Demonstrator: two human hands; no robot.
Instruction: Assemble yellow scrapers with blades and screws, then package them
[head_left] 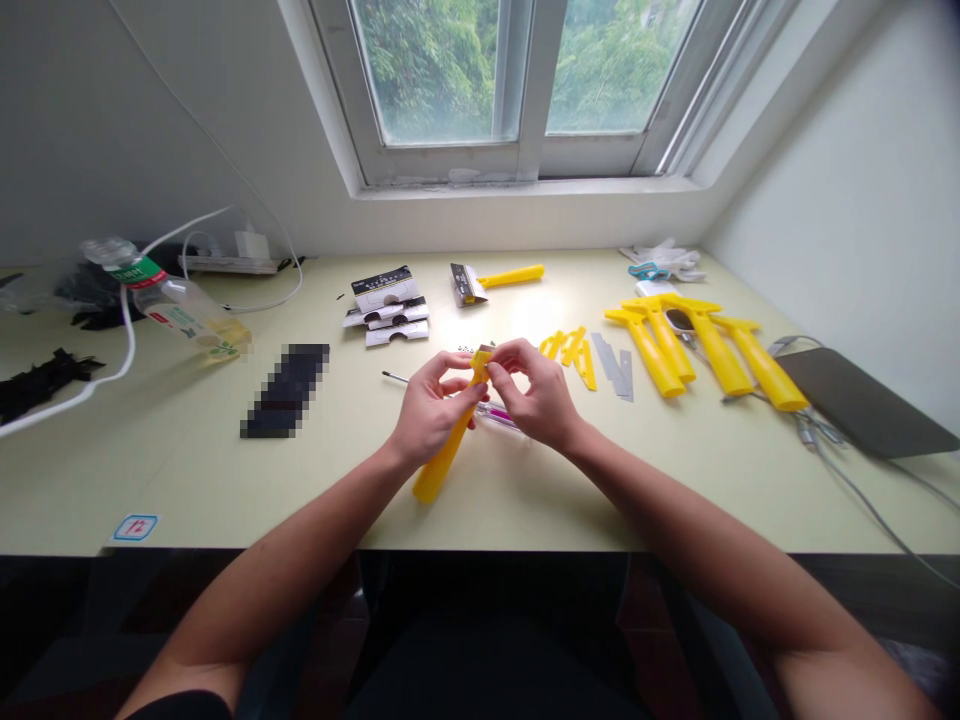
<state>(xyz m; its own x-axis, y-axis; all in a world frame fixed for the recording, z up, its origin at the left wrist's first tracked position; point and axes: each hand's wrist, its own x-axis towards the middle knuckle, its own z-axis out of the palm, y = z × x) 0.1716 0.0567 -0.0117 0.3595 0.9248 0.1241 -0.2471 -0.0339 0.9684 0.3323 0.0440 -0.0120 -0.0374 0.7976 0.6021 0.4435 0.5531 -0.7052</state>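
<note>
A yellow scraper (441, 468) is tilted above the table, its thick handle pointing toward me. My left hand (431, 412) is closed around its upper part. At the scraper's head, my right hand (538, 395) pinches with thumb and forefinger; whatever lies between those fingertips is too small to tell. A bit of grey blade shows at the head's top. Beneath my hands lies a screwdriver (504, 416) with a clear and purple handle, partly hidden. Just behind are small dark screws (466, 349). To the right lie several yellow clamp plates (574, 350) and grey blades (616, 368).
Several yellow scraper handles (720, 350) lie at the right, beside a dark flat device (870, 400) and cables. Printed card sleeves (386, 300) and a sleeved scraper (514, 275) lie at the back. Leftward are a pixelated black object (285, 390) and a tilted bottle (176, 300).
</note>
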